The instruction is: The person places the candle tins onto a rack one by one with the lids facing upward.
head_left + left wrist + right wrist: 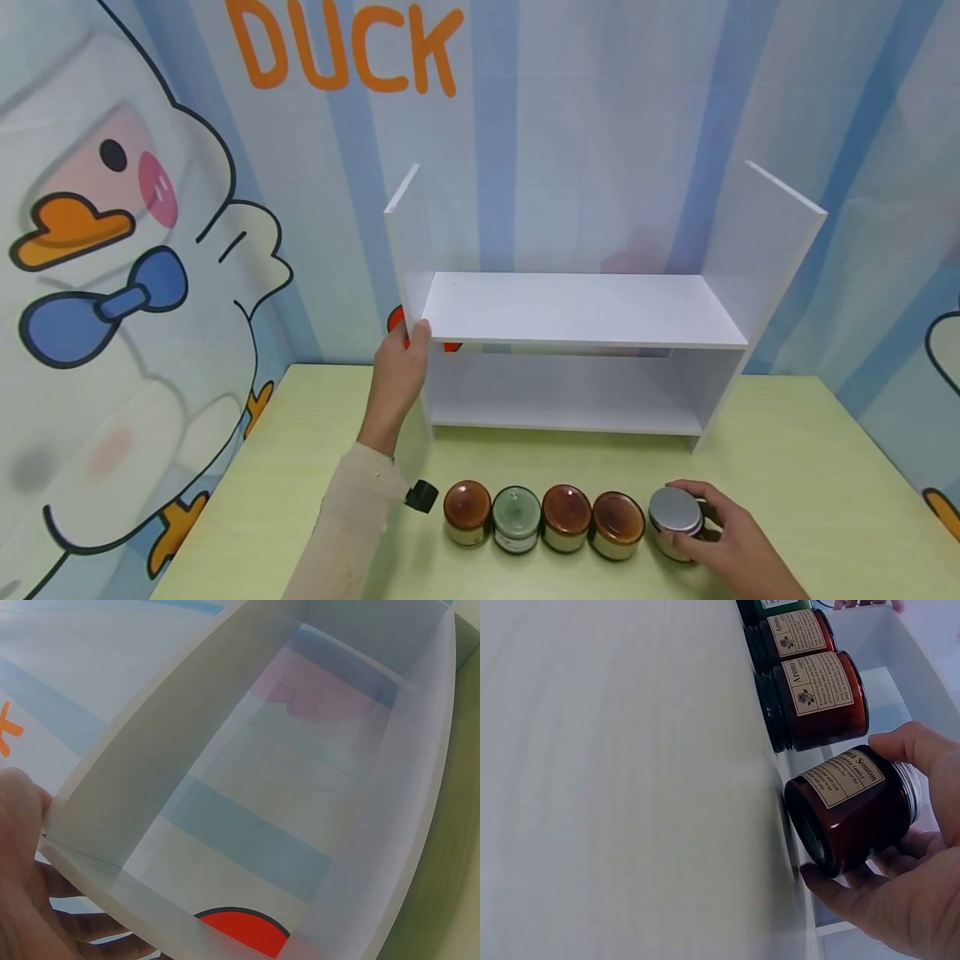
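Observation:
A white two-tier shelf [577,310] stands at the back of the pale green table [787,467]. My left hand [401,367] grips the shelf's left side panel [112,900], thumb on its front edge. Several candle jars stand in a row near the front edge: brown ones [467,510] and a green one [516,517]. My right hand [716,533] holds the rightmost amber jar with a silver lid [675,510]; its fingers curl round the labelled jar [851,806]. The neighbouring amber jar [817,697] stands just beside it.
A small black cap-like object [422,495] lies left of the jar row. The wall behind shows a cartoon duck and blue stripes. The shelf's two boards hold nothing.

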`<action>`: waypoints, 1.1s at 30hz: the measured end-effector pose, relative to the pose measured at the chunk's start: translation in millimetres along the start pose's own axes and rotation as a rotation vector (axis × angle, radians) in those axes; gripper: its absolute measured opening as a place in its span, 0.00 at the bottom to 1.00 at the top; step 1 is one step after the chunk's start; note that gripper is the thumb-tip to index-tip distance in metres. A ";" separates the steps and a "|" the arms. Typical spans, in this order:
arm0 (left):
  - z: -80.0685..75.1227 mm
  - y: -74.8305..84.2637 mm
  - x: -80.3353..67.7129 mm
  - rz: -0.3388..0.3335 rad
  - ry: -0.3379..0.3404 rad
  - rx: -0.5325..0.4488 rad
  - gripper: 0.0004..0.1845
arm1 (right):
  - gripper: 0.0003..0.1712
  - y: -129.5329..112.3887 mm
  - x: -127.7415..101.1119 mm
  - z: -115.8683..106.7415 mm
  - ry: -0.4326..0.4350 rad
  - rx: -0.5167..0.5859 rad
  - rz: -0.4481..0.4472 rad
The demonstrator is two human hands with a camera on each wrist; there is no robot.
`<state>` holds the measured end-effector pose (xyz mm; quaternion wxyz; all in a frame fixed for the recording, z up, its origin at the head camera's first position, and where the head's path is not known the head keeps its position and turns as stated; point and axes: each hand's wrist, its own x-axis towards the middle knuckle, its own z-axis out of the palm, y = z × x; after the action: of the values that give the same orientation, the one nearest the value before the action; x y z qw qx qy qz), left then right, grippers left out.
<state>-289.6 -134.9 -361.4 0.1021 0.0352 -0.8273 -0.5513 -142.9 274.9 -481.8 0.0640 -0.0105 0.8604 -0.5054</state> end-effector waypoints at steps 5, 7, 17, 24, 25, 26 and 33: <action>0.6 0.1 0.0 -0.002 0.000 -0.004 0.32 | 0.36 1.8 0.0 -0.4 -0.001 0.001 -0.010; 0.7 0.0 -0.2 0.001 0.002 -0.004 0.32 | 0.36 2.5 -0.2 -0.4 0.002 -0.003 -0.010; 0.5 0.5 0.1 0.006 0.000 0.001 0.32 | 0.36 3.9 0.2 -0.9 0.000 0.008 0.007; 0.3 0.9 1.0 0.000 0.002 0.005 0.32 | 0.35 5.8 0.6 -1.5 -0.003 0.021 -0.011; 0.2 0.9 0.9 0.002 0.002 0.004 0.32 | 0.35 5.8 0.7 -1.6 -0.007 0.022 -0.012; 0.3 0.9 0.9 0.003 0.000 0.003 0.32 | 0.35 5.8 1.2 -1.7 -0.004 0.022 -0.008; 0.1 1.3 -0.5 0.006 -0.001 0.002 0.32 | 0.35 5.1 1.4 -2.3 0.004 0.015 -0.014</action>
<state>-289.0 -134.2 -360.4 0.1035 0.0326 -0.8280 -0.5501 -144.3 279.3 -485.3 0.0587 -0.0150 0.8566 -0.5124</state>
